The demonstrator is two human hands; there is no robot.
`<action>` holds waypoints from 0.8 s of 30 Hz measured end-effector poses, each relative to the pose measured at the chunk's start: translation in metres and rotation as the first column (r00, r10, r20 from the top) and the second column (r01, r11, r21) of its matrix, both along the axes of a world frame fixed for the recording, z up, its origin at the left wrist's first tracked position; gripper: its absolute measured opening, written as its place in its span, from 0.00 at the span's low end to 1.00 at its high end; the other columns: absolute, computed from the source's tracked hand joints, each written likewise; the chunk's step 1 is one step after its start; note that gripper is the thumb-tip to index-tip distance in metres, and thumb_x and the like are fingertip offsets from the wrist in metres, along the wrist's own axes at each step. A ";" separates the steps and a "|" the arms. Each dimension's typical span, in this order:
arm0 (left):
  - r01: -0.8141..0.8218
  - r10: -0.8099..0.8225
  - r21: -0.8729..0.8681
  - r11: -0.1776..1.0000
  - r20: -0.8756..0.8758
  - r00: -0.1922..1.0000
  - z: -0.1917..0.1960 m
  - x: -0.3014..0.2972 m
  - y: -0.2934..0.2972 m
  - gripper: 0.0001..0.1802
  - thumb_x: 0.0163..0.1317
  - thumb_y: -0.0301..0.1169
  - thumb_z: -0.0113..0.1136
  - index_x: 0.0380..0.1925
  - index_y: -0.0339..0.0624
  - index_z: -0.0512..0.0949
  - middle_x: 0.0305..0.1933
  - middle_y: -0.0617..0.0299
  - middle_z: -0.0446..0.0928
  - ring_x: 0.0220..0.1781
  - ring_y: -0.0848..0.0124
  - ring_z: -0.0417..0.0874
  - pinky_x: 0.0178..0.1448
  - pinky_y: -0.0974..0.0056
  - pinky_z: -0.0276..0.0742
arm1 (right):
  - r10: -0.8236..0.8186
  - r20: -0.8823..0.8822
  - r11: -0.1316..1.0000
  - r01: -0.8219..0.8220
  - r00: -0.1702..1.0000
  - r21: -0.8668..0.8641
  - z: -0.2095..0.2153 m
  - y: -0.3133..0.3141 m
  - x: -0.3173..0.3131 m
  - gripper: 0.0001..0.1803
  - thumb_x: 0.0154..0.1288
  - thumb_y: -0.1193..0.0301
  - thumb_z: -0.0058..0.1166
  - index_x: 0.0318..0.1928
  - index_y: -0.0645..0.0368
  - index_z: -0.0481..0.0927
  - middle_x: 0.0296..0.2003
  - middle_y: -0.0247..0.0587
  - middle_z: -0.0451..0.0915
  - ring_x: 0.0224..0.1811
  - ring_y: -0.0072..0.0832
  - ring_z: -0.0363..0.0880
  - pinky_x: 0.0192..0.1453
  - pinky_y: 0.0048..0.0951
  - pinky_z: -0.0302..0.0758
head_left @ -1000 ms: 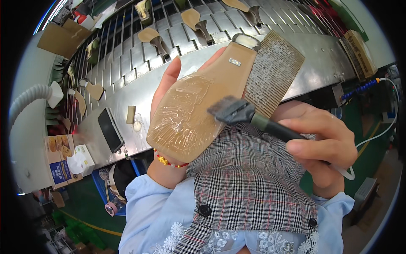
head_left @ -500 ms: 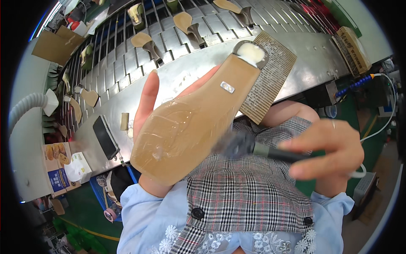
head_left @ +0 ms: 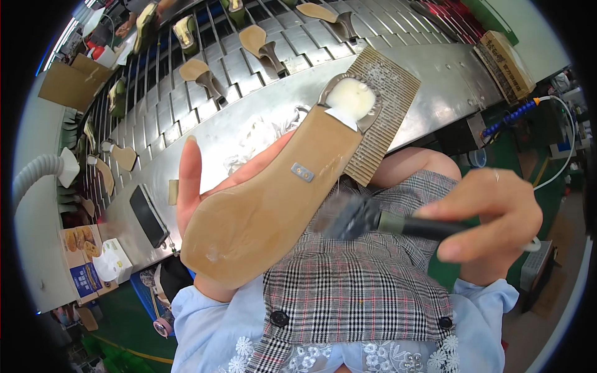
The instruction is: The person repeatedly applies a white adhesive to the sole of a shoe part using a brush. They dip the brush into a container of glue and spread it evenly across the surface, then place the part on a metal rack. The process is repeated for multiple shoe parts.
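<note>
A tan shoe sole (head_left: 261, 205) with a shiny, wet-looking surface rests across my left hand (head_left: 191, 186), held from beneath. The thumb and a finger of that hand stretch out past the sole's edge; the other fingers are hidden. A small metal plate (head_left: 302, 172) sits midway along the sole, and a whitish pad (head_left: 350, 98) fills its dark-rimmed heel end. My right hand (head_left: 497, 211) is closed on the dark handle of a brush (head_left: 354, 217). The motion-blurred brush head is close to the sole's right edge; whether they touch, I cannot tell.
Ridged cardboard (head_left: 398, 93) lies behind the heel end on the metal bench (head_left: 448, 87). Beyond it, a slatted conveyor (head_left: 292, 46) carries several soles and shoes. A phone (head_left: 149, 214), a tissue pack (head_left: 113, 261) and a white flexible duct (head_left: 40, 168) are at left; a carton (head_left: 505, 65) stands right.
The sole has moved left, with its heel end lower and nearer me. Streaks on its surface look fainter. My right hand and the brush have shifted slightly.
</note>
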State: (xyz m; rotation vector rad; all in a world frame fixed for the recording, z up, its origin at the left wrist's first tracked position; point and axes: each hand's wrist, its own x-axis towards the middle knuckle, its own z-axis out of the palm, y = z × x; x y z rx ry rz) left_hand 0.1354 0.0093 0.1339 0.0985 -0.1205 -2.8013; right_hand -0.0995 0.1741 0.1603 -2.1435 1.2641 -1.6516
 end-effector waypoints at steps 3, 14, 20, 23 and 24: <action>-0.012 0.012 -0.016 1.000 0.019 1.000 0.000 0.006 0.003 0.59 0.62 0.71 0.38 0.72 0.27 0.41 0.77 0.43 0.48 0.76 0.51 0.56 0.75 0.52 0.55 | -0.083 0.063 0.996 0.080 0.995 0.043 0.001 -0.002 0.000 0.12 0.64 0.64 0.55 0.26 0.51 0.84 0.30 0.54 0.84 0.23 0.29 0.81 0.25 0.21 0.74; 0.119 -0.136 -0.107 0.987 -0.174 0.975 -0.017 0.025 -0.005 0.59 0.61 0.73 0.34 0.73 0.31 0.44 0.77 0.41 0.48 0.75 0.43 0.56 0.72 0.40 0.58 | 0.236 0.203 0.964 -0.256 0.950 0.077 -0.003 -0.007 -0.039 0.09 0.55 0.79 0.62 0.38 0.66 0.86 0.39 0.63 0.83 0.32 0.38 0.85 0.36 0.29 0.80; 0.152 -0.148 0.014 0.988 -0.134 0.980 -0.016 0.031 -0.002 0.51 0.66 0.68 0.32 0.74 0.34 0.46 0.74 0.39 0.54 0.70 0.41 0.63 0.65 0.38 0.67 | 0.327 0.359 0.924 -0.375 0.874 0.073 -0.004 -0.009 -0.052 0.14 0.56 0.74 0.63 0.41 0.70 0.84 0.38 0.61 0.83 0.35 0.39 0.86 0.38 0.30 0.82; 0.224 -0.208 0.064 0.972 -0.201 0.957 -0.044 0.037 -0.017 0.43 0.69 0.57 0.39 0.72 0.34 0.50 0.72 0.40 0.57 0.66 0.44 0.67 0.59 0.42 0.70 | 0.013 0.429 0.963 -0.127 0.903 0.238 -0.007 -0.008 -0.029 0.16 0.56 0.71 0.64 0.40 0.72 0.83 0.33 0.53 0.84 0.34 0.34 0.85 0.37 0.27 0.80; 0.271 -0.245 0.052 0.961 -0.291 0.925 -0.056 0.036 -0.027 0.41 0.69 0.52 0.45 0.72 0.35 0.52 0.73 0.41 0.56 0.64 0.48 0.67 0.57 0.45 0.70 | -0.010 0.459 0.938 -0.151 0.888 0.312 -0.006 -0.008 -0.020 0.15 0.55 0.72 0.65 0.40 0.72 0.83 0.31 0.51 0.84 0.32 0.32 0.85 0.37 0.25 0.80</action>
